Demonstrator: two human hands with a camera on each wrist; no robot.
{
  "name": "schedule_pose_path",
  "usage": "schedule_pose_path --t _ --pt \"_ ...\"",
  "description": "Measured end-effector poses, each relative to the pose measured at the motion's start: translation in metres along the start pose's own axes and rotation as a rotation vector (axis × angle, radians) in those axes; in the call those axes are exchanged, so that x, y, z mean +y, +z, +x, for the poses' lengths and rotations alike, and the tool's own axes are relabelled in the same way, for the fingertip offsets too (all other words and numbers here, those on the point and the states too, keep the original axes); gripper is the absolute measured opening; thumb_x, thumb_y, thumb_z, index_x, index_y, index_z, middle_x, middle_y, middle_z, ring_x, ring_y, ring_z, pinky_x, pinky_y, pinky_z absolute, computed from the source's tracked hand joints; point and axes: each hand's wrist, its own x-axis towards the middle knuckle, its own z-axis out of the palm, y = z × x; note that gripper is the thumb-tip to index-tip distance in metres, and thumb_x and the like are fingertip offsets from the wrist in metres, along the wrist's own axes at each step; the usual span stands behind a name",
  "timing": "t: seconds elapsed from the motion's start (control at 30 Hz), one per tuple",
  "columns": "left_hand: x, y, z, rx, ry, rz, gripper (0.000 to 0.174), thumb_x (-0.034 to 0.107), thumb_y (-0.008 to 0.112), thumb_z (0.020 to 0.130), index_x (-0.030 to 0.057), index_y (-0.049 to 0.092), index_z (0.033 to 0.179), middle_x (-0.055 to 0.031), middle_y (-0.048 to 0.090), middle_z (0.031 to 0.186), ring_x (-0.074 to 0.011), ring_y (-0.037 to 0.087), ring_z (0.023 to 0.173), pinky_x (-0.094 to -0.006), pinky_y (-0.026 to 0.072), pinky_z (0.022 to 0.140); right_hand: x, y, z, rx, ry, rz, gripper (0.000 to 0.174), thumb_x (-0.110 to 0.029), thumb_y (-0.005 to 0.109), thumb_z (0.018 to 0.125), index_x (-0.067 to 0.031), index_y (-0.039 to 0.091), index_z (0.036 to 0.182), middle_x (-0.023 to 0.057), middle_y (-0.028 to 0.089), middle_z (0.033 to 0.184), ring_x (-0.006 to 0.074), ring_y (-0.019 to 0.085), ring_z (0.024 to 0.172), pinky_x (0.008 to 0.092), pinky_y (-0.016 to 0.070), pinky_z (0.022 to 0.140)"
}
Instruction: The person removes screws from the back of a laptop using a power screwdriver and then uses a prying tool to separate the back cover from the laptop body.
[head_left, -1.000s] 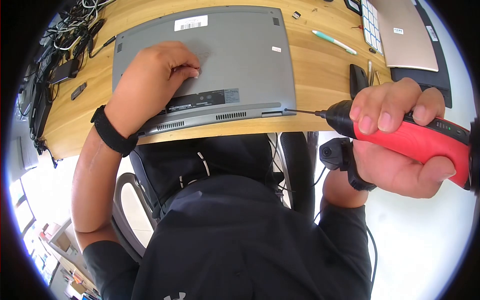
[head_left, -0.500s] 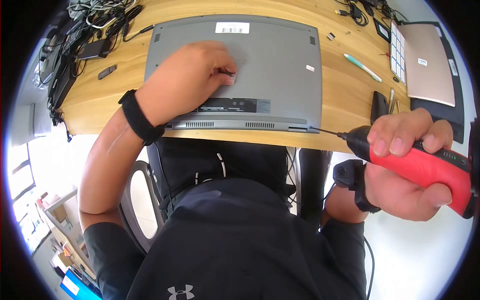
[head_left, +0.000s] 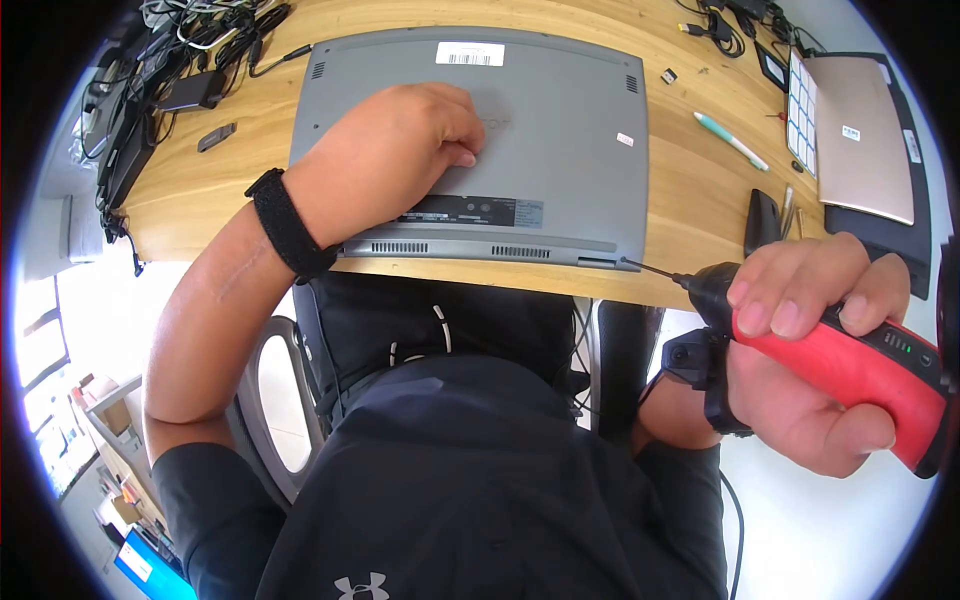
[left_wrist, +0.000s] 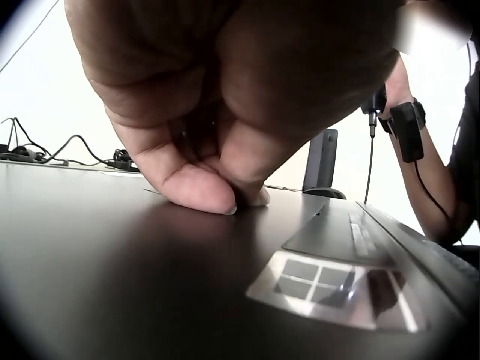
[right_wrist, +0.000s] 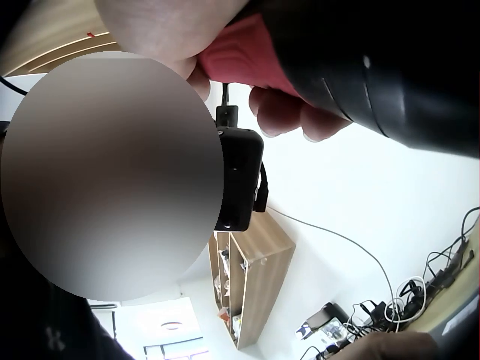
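A grey laptop (head_left: 560, 120) lies upside down on the wooden table, its vented hinge edge toward the person. My left hand (head_left: 400, 150) rests on the laptop's underside, fingers curled and fingertips down on the casing. In the left wrist view, the thumb and fingertips (left_wrist: 202, 191) come together just behind a shiny label (left_wrist: 330, 289); nothing shows between them. My right hand (head_left: 800, 370) grips a red and black electric screwdriver (head_left: 850, 370), lying nearly level. Its long thin bit (head_left: 655, 268) reaches the laptop's near right corner, the tip right at a small screw hole.
Tangled cables (head_left: 215, 35) and a black adapter (head_left: 190, 92) crowd the left, near a USB stick (head_left: 217, 137). On the right lie a green-white pen (head_left: 730, 140), a black mouse (head_left: 762, 220), a white keyboard (head_left: 801, 110) and a rose-gold laptop (head_left: 865, 150).
The head view has shifted, so the table appears farther right and lower. My left fingers have drawn in slightly on the casing. The screwdriver's rear has dropped a little while its tip stays at the corner.
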Motion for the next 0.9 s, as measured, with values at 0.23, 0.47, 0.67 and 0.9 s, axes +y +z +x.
schedule_pose_path --t 0.23,0.47,0.67,0.9 --pt "0.0002 -0.0003 -0.0022 -0.030 -0.001 0.029 0.004 -0.001 0.063 0.082 -0.0009 0.063 0.086 -0.0135 0.062 0.086 -0.0356 0.062 0.082 -0.0406 0.0507 0.073 -0.0009 0.0016 -0.0026 0.021 0.007 0.014 0.059 -0.060 0.067 0.086 -0.0122 0.044 0.112 0.0073 0.060 0.096 0.0206 0.065 0.082 0.0322 0.0501 0.078" --pt "0.0039 -0.0063 -0.0036 -0.023 -0.040 -0.063 0.006 -0.001 0.064 0.083 0.0000 0.064 0.089 -0.0125 0.062 0.088 -0.0334 0.061 0.080 -0.0393 0.0494 0.071 -0.0007 0.0001 -0.0063 0.050 0.008 0.038 0.059 -0.061 0.066 0.087 -0.0125 0.044 0.112 0.0072 0.060 0.096 0.0201 0.065 0.081 0.0323 0.0502 0.078" --pt "0.0037 -0.0039 -0.0028 -0.010 -0.008 -0.012 0.005 0.000 0.066 0.084 0.0010 0.064 0.089 -0.0126 0.061 0.086 -0.0336 0.060 0.081 -0.0383 0.0493 0.072 0.0015 0.0012 -0.0066 0.065 -0.008 0.056 0.060 -0.062 0.066 0.087 -0.0126 0.044 0.112 0.0070 0.059 0.096 0.0201 0.064 0.081 0.0324 0.0501 0.078" --pt "0.0061 0.0004 -0.0034 -0.058 -0.029 0.060 0.005 0.000 0.062 0.085 0.0007 0.060 0.090 -0.0130 0.057 0.087 -0.0365 0.059 0.085 -0.0417 0.0487 0.073 0.0014 -0.0024 -0.0065 0.053 -0.015 0.050 0.060 -0.063 0.065 0.087 -0.0131 0.043 0.112 0.0066 0.059 0.095 0.0195 0.064 0.080 0.0322 0.0499 0.078"
